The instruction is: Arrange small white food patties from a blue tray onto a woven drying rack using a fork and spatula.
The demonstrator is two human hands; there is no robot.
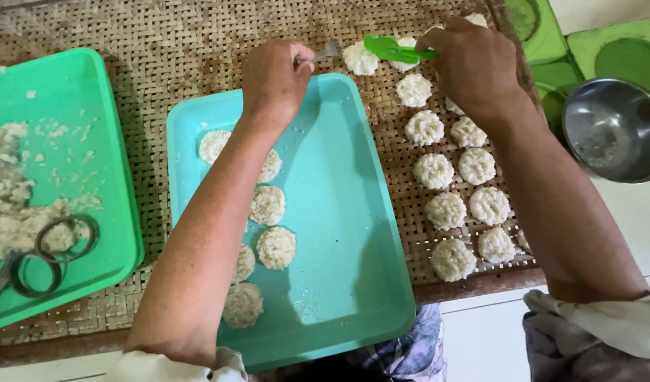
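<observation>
Head view: left hand (274, 78) at 12 o'clock, grip closed on a metal fork (328, 50), tines pointing toward 1 o'clock, close to a white rice patty (360, 59) on the woven bamboo tray (197, 42). Right hand (473, 64) at 1 o'clock, grip pinched on a green plastic spatula (394, 49), its blade lying over the top patties, tip just beside the fork tines.

Teal tray (339, 212) at centre, on the woven tray; a handful of round patties along its 9 o'clock side, partly hidden by the left forearm. More patties in two rough columns on the weave at 3 o'clock of the teal tray, running from the spatula toward 5 o'clock.

Green tray (91, 106) at 9 o'clock holds a loose rice heap (10, 205) with two metal ring moulds (53, 251) on it. Steel bowl (615, 127) at 3 o'clock, off the weave, well apart from both hands.
</observation>
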